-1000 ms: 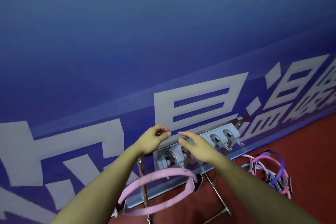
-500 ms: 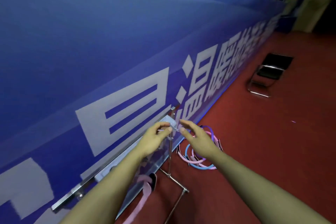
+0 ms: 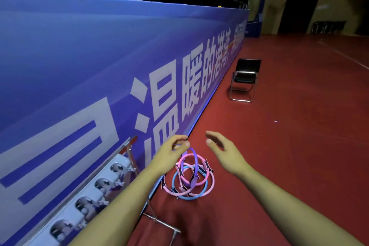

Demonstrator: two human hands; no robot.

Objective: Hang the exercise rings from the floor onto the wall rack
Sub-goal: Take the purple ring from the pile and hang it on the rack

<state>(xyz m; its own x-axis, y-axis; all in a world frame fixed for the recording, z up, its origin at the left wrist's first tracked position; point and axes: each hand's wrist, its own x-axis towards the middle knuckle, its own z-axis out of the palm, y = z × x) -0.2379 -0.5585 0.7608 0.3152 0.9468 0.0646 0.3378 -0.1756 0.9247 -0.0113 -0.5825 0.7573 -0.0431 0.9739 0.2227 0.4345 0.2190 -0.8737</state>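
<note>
Red gym floor (image 3: 289,146) at lower centre holds the tangled rings (image 3: 189,179). Our left hand (image 3: 169,154) and right hand (image 3: 223,152) hover above, loosely spread, holding nothing; next we must grasp one for the rack (image 3: 83,195), lower left.

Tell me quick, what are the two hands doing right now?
Left hand: open, fingers curled, holding nothing.
Right hand: open, holding nothing, above the rings on the floor.
</note>
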